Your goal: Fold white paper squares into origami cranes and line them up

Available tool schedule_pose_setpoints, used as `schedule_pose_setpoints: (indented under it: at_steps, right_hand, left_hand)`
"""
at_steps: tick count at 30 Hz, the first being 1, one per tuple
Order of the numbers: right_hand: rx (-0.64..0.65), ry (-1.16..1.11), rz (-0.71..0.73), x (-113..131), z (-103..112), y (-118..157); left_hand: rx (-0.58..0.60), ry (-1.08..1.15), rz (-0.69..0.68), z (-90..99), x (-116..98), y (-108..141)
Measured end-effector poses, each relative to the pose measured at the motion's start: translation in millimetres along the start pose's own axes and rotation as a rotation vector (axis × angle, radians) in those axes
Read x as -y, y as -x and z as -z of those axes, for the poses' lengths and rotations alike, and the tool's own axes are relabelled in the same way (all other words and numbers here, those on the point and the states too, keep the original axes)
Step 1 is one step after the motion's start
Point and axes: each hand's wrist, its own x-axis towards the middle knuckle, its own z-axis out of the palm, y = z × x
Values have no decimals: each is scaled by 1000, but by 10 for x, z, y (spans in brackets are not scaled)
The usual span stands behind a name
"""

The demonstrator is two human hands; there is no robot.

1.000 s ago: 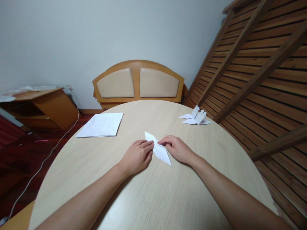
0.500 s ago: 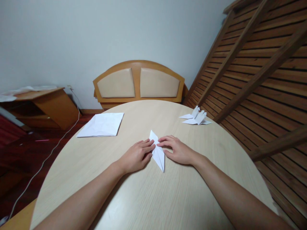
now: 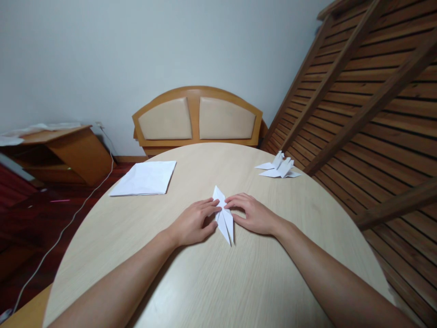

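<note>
A white folded paper (image 3: 223,227), long and kite-shaped, lies on the table between my hands, with two narrow points at its near end and a slit between them. My left hand (image 3: 194,222) holds its left edge, forefinger across the middle and thumb by the lower left flap. From the other side, the bent fingers of my right hand (image 3: 251,212) press on the right edge, the thumb close to the right flap. My fingertips hide part of the paper's middle.
A stack of white paper sheets (image 3: 145,178) lies at the table's left. Folded paper cranes (image 3: 280,167) stand at the far right of the round table (image 3: 273,282). Behind it are a wooden headboard (image 3: 194,116) and, on the right, a leaning slatted wooden panel (image 3: 375,114).
The gap between the two near points of the folded paper has widened, the left point shifting slightly left. My hands have hardly moved.
</note>
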Motion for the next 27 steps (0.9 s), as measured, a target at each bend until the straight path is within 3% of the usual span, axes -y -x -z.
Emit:
schedule_pose_setpoints:
  at_steps: [11,16,27]
  right_hand:
    - [-96,31,-100,-77,-91,-13]
    - [-81,16,-104,-54,-103,-27]
    - [-145,-14,-186,-9,-140,-57]
  left_hand:
    - [-76,7,-63,0,-11,-27]
    - [-126,26,-91,-7,-8,-55]
    - [-85,-22,-183,-5,-43,-103]
